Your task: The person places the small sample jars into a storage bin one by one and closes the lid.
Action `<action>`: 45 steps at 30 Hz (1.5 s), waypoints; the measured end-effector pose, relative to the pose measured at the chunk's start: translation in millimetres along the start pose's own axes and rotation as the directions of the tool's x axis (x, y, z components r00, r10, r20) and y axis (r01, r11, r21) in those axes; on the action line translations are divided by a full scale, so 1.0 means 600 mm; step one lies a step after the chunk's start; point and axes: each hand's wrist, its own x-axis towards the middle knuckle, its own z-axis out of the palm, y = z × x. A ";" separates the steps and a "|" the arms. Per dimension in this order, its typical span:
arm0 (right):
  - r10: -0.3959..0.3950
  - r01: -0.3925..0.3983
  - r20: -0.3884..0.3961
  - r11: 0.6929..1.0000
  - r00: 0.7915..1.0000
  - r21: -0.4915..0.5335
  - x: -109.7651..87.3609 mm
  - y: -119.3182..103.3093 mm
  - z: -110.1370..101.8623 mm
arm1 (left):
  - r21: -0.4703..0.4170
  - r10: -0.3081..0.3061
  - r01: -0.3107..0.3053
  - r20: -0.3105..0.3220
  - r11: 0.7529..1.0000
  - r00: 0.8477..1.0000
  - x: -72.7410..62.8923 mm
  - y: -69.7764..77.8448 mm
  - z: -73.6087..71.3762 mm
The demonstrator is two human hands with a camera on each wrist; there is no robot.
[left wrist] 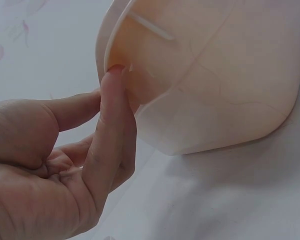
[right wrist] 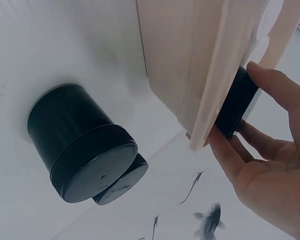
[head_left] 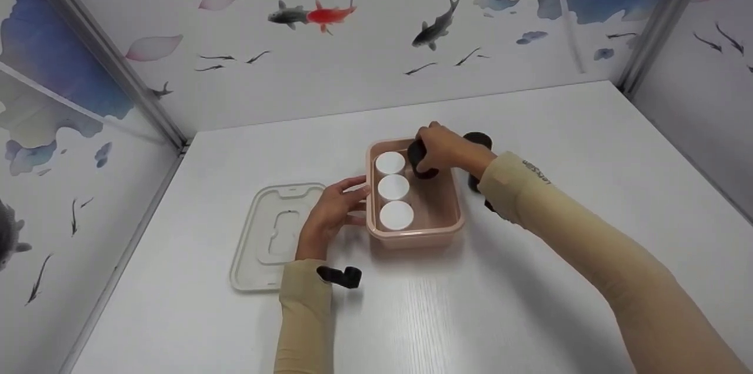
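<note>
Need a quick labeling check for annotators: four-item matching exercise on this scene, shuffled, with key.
Column 1
1. Lid
2. White round tops
3. Right hand
4. Left hand

Column 2 (left as in the head view)
A. Touches the left side of the pink box
B. Holds a black container
C. Lies flat on the table
D. In a row inside the box

Pairs: 1-C, 2-D, 3-B, 4-A

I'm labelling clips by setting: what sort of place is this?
Probably a partitioned work booth: a white wood-grained table has white fish-printed panels on three sides, with grey metal corner posts.
</note>
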 end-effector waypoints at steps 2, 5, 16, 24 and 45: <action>-0.004 0.004 0.006 1.000 1.000 -0.009 0.001 0.000 0.002 | -0.004 0.001 -0.001 0.001 1.000 1.000 0.001 0.000 0.000; -0.013 0.013 0.012 1.000 1.000 -0.011 0.000 0.001 0.007 | -0.002 0.001 -0.001 -0.001 1.000 1.000 0.003 0.000 0.001; -0.001 0.002 0.039 1.000 0.999 -0.004 -0.002 0.007 0.028 | 0.038 -0.018 0.019 -0.026 0.999 0.999 0.004 0.001 0.007; -0.089 0.089 -0.018 0.996 0.996 -0.004 -0.020 0.011 0.004 | 0.047 -0.012 0.013 -0.019 0.999 1.000 0.004 0.000 0.007; -0.137 0.250 -0.384 0.931 0.913 0.265 -0.107 0.019 0.008 | 0.023 -0.003 0.003 -0.004 1.000 1.000 0.001 0.000 0.001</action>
